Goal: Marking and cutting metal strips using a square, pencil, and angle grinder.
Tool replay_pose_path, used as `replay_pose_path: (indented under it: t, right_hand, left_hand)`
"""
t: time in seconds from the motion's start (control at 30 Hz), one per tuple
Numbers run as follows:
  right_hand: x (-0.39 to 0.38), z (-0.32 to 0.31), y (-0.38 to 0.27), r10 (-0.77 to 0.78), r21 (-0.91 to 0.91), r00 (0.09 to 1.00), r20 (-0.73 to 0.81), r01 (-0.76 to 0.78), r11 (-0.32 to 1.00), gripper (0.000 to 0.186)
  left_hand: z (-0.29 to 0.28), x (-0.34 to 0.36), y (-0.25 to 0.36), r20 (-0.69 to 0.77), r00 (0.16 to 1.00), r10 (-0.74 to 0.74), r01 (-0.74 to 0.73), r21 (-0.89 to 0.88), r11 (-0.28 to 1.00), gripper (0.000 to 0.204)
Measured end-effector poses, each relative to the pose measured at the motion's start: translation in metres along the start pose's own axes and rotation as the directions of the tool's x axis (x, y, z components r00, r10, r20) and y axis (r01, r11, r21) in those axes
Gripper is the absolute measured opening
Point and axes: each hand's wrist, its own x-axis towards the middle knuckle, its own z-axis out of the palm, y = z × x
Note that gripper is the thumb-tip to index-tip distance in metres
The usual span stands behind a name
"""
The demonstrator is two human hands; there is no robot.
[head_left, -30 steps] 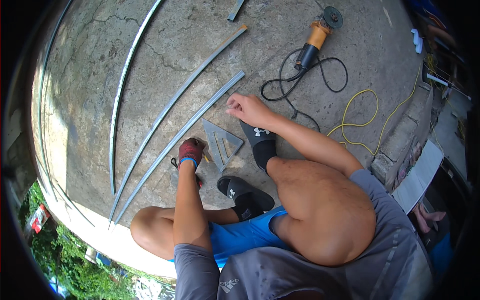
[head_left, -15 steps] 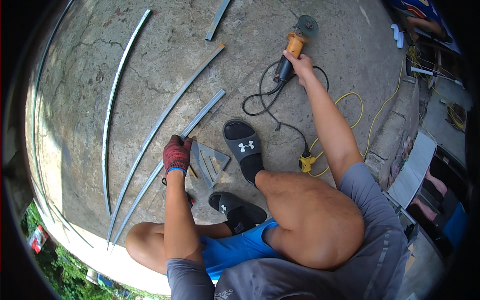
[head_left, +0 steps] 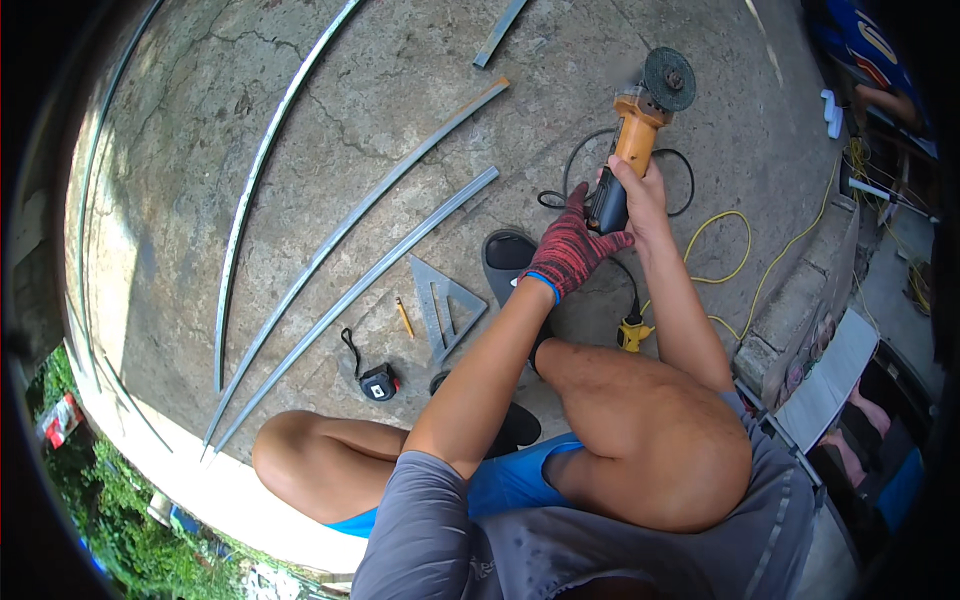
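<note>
At the far left of your view, green plants (head_left: 130, 515) border the concrete floor (head_left: 165, 230). Next comes a thin, dark rod (head_left: 88, 200), then three long metal bars lying apart and roughly side by side: a pale bar (head_left: 262, 150), a bar with a rusty upper end (head_left: 370, 205) and a grey bar (head_left: 380, 252). To the right of their lower ends, a black tape measure (head_left: 378, 383) lies with its strap stretched upward. A yellow pencil (head_left: 404, 318) sits just beside the grey metal triangle (head_left: 430, 312), which rests flat. A short bar (head_left: 500, 33) enters at the top edge.

Your left hand (head_left: 575, 250), in a red and black glove, has its thumb and forefinger spread wide at the rear of the grinder (head_left: 635, 140); how firmly it touches, one cannot tell. The grinder is in front of you, its disc (head_left: 670, 79) pointing away. Your bare right hand (head_left: 643, 195) is wrapped around its body. Below it lies a yellow connector (head_left: 633, 334). Farther right, a yellow cord (head_left: 745, 240) loops across the floor toward a pale board (head_left: 828, 375).
</note>
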Motion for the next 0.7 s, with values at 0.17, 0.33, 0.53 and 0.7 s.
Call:
replay_pose_path:
  t: [0.17,0.33,0.53,0.7]
  right_hand:
    - [-0.035,0.014,-0.01,-0.205,-0.133,0.96,0.192,0.232,0.964,0.05]
    - [-0.027,0.017,-0.043,0.067,0.312,0.848,0.526,-0.265,0.912,0.058]
    - [-0.02,0.018,-0.033,0.134,0.287,0.803,0.581,-0.357,0.889,0.048]
    - [-0.026,0.025,-0.04,0.137,0.073,0.918,0.373,-0.176,0.982,0.044]
  left_hand:
    - [-0.01,-0.028,0.02,0.061,0.997,-0.054,0.029,0.351,0.936,0.088]
    - [-0.027,-0.054,0.011,0.127,0.976,0.179,-0.175,-0.043,0.984,0.072]
    - [-0.047,-0.058,0.017,0.479,0.871,-0.11,0.214,-0.17,0.962,0.067]
    - [0.007,-0.05,-0.006,-0.033,0.997,0.07,-0.071,-0.017,0.997,0.102]
